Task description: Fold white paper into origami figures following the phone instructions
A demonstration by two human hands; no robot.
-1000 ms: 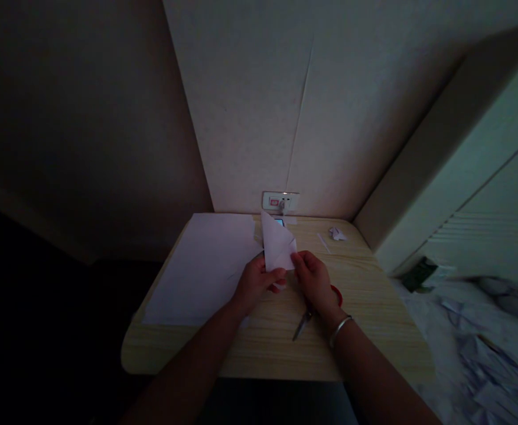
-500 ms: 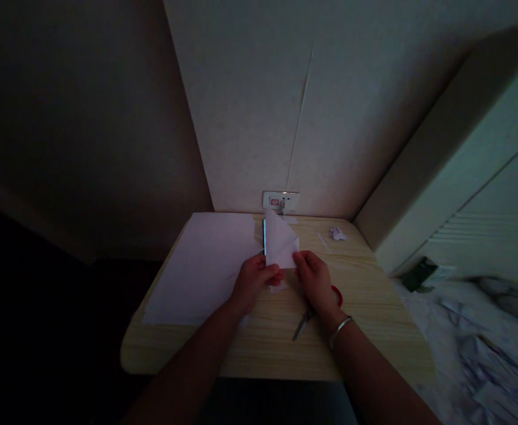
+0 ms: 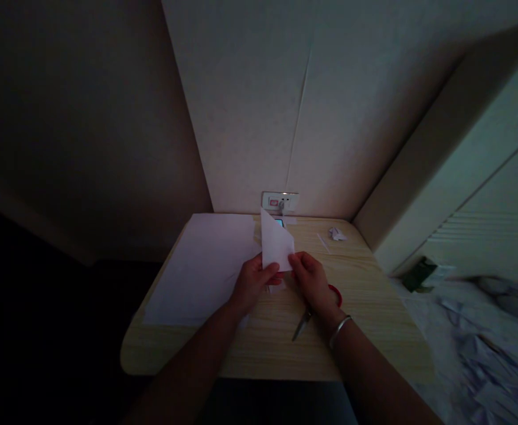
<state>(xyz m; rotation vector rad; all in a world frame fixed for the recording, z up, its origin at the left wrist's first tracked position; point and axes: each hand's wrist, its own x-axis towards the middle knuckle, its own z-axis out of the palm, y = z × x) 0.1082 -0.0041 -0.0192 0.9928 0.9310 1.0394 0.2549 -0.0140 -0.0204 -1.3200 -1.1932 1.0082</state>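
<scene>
A folded piece of white paper (image 3: pixel 275 243) with a slanted upper edge is held up above the table. My left hand (image 3: pixel 254 280) pinches its lower left part, thumb in front and fingers behind. At the lower right corner, my right hand (image 3: pixel 309 276) grips the paper between thumb and fingers. Scissors (image 3: pixel 302 325) with a red handle lie on the table, partly hidden under my right wrist. Behind the paper, a phone with a lit screen (image 3: pixel 279 222) shows only in part. Small paper scraps (image 3: pixel 276 288) lie below the hands.
Large white sheets (image 3: pixel 205 265) cover the left of the wooden table (image 3: pixel 369 295). A crumpled paper (image 3: pixel 337 234) and a thin strip (image 3: pixel 323 242) lie at the back right. A wall socket (image 3: pixel 280 201) sits just above the back edge. Papers (image 3: pixel 498 372) lie scattered lower right, beyond the table.
The folded paper has shifted slightly left and turned, and its diagonal flap no longer shows. More of the phone's screen shows to its right. Both hands keep hold of it.
</scene>
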